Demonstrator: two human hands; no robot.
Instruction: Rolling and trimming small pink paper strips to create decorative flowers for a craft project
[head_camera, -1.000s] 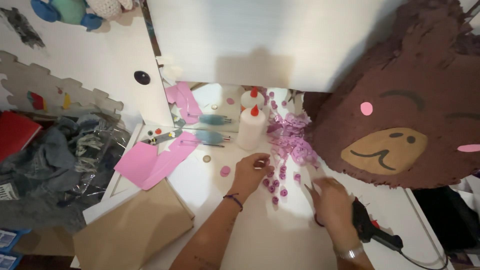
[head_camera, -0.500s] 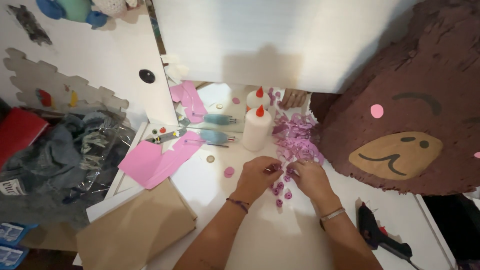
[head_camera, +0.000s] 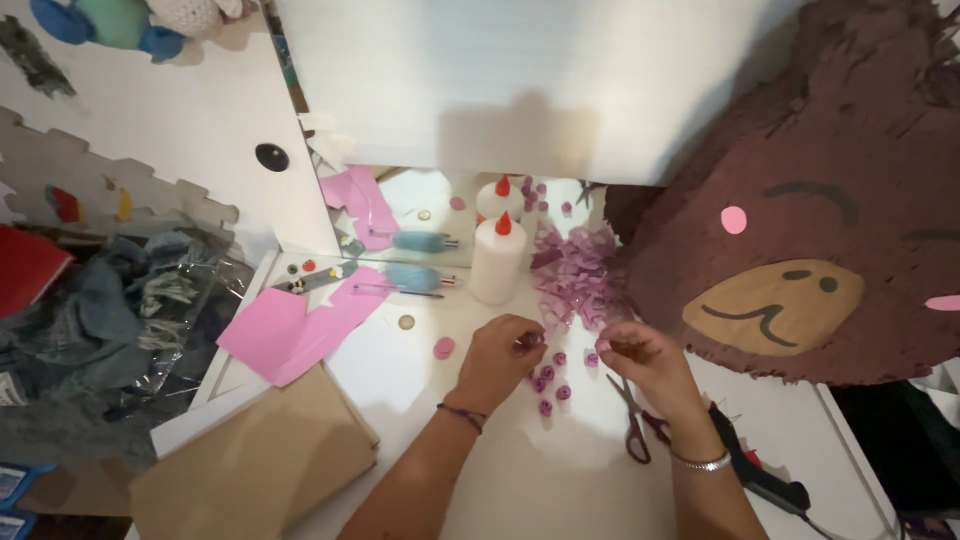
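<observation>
Left hand (head_camera: 503, 350) at table centre, fingers curled and pressed together on what looks like a small purple paper rosette (head_camera: 528, 342). Right hand (head_camera: 640, 355) just right of it, fingertips also pinched on a small purple bit; which kind cannot be told.

Between and near the hands: a loose cluster of finished small purple rolled paper rosettes (head_camera: 553, 383) on the white tabletop (head_camera: 560, 470). One pink paper disc (head_camera: 444, 348) lies apart to the left.

Far of the hands: a heap of uncut purple paper scraps (head_camera: 578, 270), still large, beside a white glue bottle with red cap (head_camera: 498, 258).

Right: big brown fringed paper bear head (head_camera: 810, 230) with tan muzzle and pink cheek spots.

Red-handled scissors (head_camera: 634, 415) and black glue gun (head_camera: 755, 470) lie near right, both untouched.

Left: pink paper sheets (head_camera: 290, 325), brown cardboard piece (head_camera: 255, 465).

Judgement: a handful of rosettes made, much scrap stock remains; work appears early to middle.
</observation>
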